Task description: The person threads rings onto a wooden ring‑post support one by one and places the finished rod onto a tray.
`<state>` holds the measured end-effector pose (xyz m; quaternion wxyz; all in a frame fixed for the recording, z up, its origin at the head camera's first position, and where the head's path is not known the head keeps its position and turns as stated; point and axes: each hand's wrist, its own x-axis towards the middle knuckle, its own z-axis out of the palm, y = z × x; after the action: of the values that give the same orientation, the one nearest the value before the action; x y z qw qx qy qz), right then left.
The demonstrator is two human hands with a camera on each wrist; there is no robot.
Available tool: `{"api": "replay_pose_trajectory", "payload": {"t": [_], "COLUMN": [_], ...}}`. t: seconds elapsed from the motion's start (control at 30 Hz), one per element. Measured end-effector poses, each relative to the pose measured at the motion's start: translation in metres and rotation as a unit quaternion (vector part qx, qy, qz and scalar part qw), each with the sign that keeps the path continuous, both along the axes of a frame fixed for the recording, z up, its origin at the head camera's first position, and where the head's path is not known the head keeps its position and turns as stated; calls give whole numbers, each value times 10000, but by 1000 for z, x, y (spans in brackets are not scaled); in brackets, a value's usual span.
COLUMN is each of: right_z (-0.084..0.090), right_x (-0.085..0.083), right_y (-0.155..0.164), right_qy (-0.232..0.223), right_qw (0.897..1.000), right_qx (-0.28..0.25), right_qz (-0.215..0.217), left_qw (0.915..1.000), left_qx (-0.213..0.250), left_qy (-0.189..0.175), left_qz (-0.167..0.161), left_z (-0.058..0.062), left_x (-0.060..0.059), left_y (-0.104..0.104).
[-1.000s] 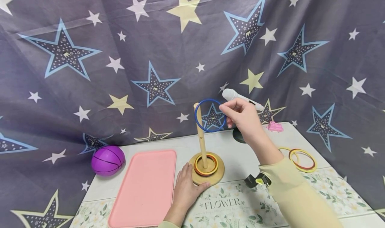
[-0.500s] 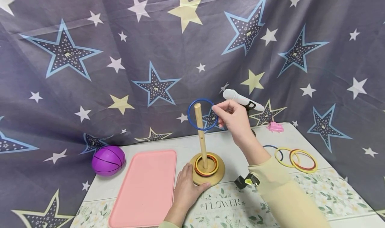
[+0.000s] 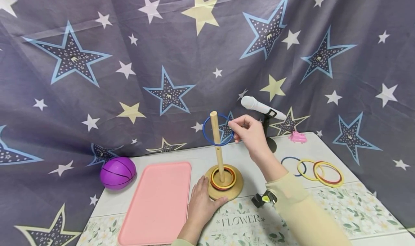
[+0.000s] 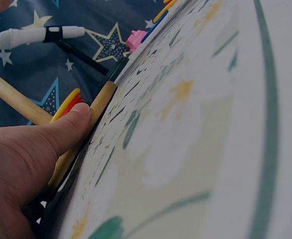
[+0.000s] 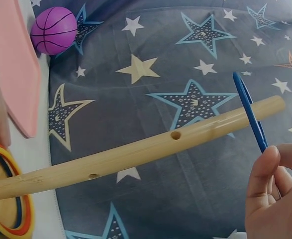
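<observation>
Pinching thin blue ring (image 5: 248, 108) with right hand (image 3: 250, 133), around upright wooden peg (image 3: 219, 161), near its top; touching disc-shaped wooden base (image 3: 237, 184) near back edge of white floral surface (image 3: 256, 166) with left hand (image 3: 202, 204), thumb apart from fingers.

blue ring (image 5: 242, 92): lower, now around wooden post (image 3: 219, 159); right hand (image 3: 251, 133): lower

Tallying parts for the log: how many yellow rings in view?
3. One yellow ring lies on the wooden base around the pole; on the table to the right, a left ring and a right ring overlap. More could hide in the base's stack.
</observation>
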<state>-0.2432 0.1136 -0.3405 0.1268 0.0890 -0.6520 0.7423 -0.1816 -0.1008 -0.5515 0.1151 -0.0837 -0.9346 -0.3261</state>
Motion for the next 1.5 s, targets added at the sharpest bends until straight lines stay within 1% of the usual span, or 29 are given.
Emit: {"api": "replay_pose_trajectory", "payload": {"t": [0.1, 0.3, 0.63, 1.03, 1.3, 1.5], "right_z": [-5, -16, -42, -74, -95, -109], "right_x": [-1, -3, -5, -4, -4, -3], "right_y": [0, 0, -2, -4, -4, -5], "right_qy": [-100, -310, -698, -962, -1075, -1256], "right_qw": [9999, 9994, 9971, 9949, 9933, 9909], "right_qx": [50, 168, 209, 152, 167, 144], "right_qz": [-30, -65, -232, -265, -385, -453], "left_qw": [10000, 10000, 9999, 9999, 9999, 9999], "left_qx": [-33, -72, -137, -111, -124, -118], "left_qy": [55, 2, -8, -52, -41, -17], "left_qz": [19, 10, -5, 8, -4, 5], "left_z": [-1, -2, -2, 0, 0, 0], "left_x": [0, 0, 1, 1, 1, 0], "left_y": [0, 0, 0, 1, 0, 0]}}
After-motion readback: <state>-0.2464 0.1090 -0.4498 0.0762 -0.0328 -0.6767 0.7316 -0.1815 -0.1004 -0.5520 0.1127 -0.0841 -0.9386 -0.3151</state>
